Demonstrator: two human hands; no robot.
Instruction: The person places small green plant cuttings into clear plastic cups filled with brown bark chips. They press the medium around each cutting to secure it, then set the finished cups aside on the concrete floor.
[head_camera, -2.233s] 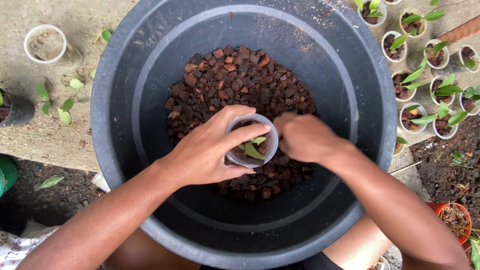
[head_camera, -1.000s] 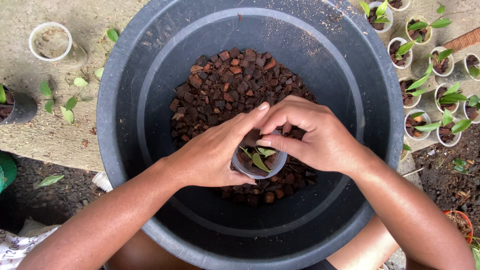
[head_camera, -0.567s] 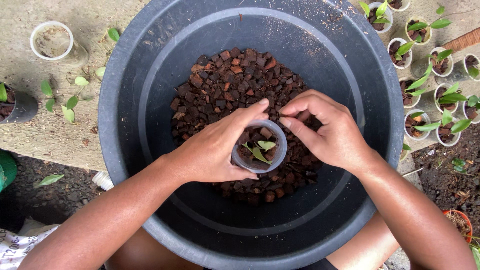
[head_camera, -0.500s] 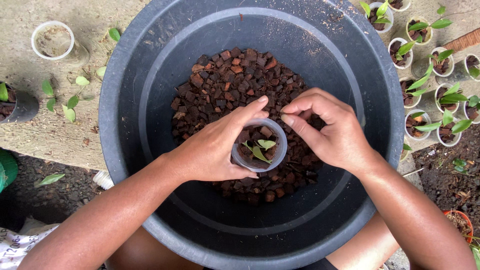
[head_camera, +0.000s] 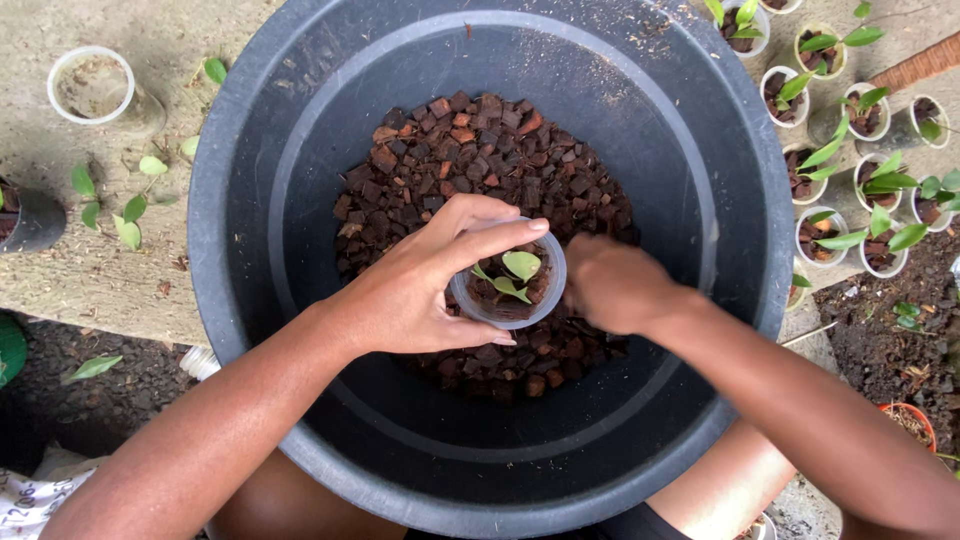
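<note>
The left hand (head_camera: 415, 290) wraps its fingers and thumb round a small clear plastic cup (head_camera: 508, 290), keeping it upright over the heap so the green seedling (head_camera: 515, 270) inside stays standing. Just beside the cup, the right hand (head_camera: 615, 285) is down among the reddish-brown bark chips (head_camera: 460, 160), fingers curled in and blurred; I cannot tell whether they hold any chips. The chips lie piled in the bottom of a big black tub (head_camera: 250, 130), within easy reach of both hands. Beyond its rim, to the right, a cluster of similar potted seedlings (head_camera: 860, 130) stands together, and at far left an empty cup (head_camera: 92, 85) sits on the ground.
</note>
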